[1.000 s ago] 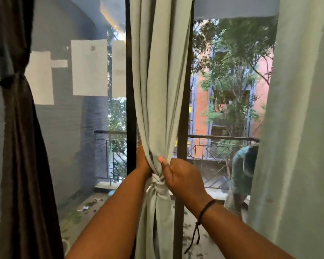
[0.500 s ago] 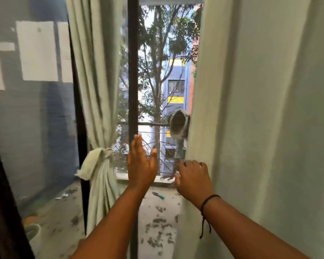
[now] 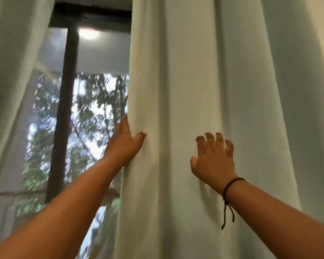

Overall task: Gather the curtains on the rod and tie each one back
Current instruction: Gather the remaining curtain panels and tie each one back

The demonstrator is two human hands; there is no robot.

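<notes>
- My left hand [image 3: 124, 142] wraps the near edge of the pale green curtain [image 3: 191, 90], thumb in front, fingers hidden behind the cloth.
- My right hand [image 3: 212, 157] is spread, fingertips bent against the cloth, gripping nothing; the curtain hangs ungathered all around it.
- Risk: smooth, heavy folds may slide out of a one-edge grip; hard tugging may strain the rod, unseen above.
- Matte woven fabric, long soft vertical pleats.
</notes>
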